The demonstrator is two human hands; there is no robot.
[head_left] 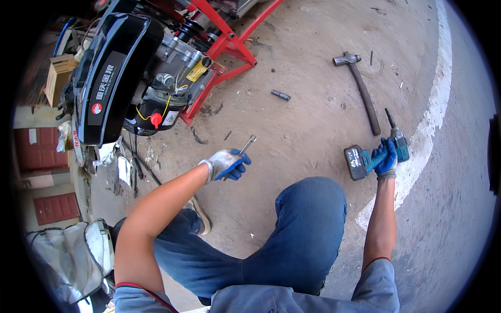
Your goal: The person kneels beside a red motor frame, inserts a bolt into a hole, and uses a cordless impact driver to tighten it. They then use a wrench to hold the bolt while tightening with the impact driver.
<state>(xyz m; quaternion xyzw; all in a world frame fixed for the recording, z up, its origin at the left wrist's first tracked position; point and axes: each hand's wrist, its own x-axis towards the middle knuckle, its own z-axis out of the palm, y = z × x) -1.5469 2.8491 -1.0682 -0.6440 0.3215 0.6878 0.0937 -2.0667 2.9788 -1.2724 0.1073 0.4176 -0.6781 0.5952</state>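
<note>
My left hand [227, 163], in a white and blue work glove, is closed around a slim metal wrench [247, 144]. The wrench's ring end sticks out past my fingers, pointing up and right. On the right, my gloved right hand [386, 158] grips a teal cordless impact driver [401, 145] by its handle. A long dark socket [390, 117] on its nose points away from me, and its black battery [355, 163] faces left. Both tools are held above the ground, apart from other things.
A black-covered engine [112, 78] on a red metal frame [237, 49] stands at the upper left. A hammer [362, 88] lies beyond the driver; a dark socket piece [281, 95] lies mid-ground. A white painted line [441, 78] runs along the right. A clear plastic-covered bundle [68, 258] sits lower left.
</note>
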